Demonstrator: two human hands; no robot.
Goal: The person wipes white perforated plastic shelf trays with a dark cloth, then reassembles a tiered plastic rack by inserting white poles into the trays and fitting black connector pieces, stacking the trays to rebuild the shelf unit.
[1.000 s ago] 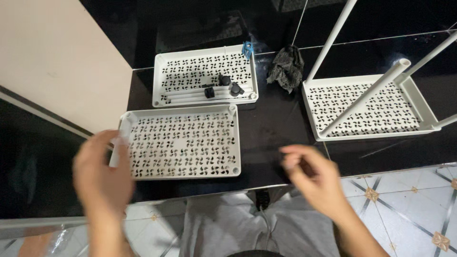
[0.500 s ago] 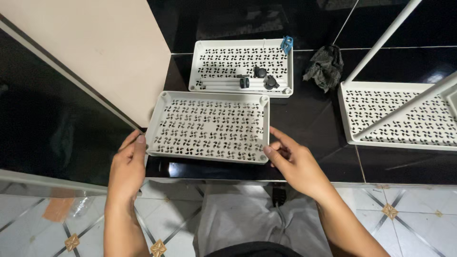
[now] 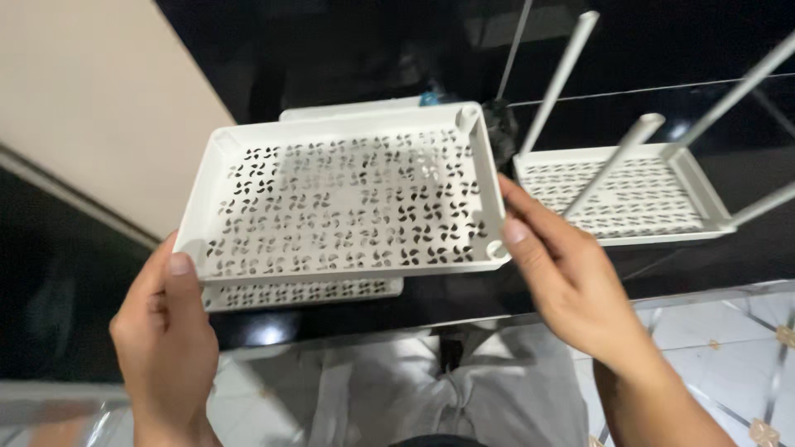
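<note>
I hold a white perforated plastic tray (image 3: 348, 203) lifted and tilted toward me over a glossy black surface (image 3: 729, 240). My left hand (image 3: 161, 331) grips its near left corner, thumb on the rim. My right hand (image 3: 563, 273) grips its right edge near the corner socket. A strip of similar perforated white plastic (image 3: 298, 291) shows just below the tray; I cannot tell whether it is another tray or a reflection.
The rim of a second white tray (image 3: 356, 108) peeks out behind the held one, with a small blue object (image 3: 429, 98) beside it. To the right lies a third tray (image 3: 613, 194) fitted with white poles (image 3: 563, 74). A dark cloth (image 3: 501, 124) lies between them. A beige panel (image 3: 91, 108) stands at left.
Both hands closed on the near tray's ends and raised it off the black surface toward me; it now covers most of the far tray.
</note>
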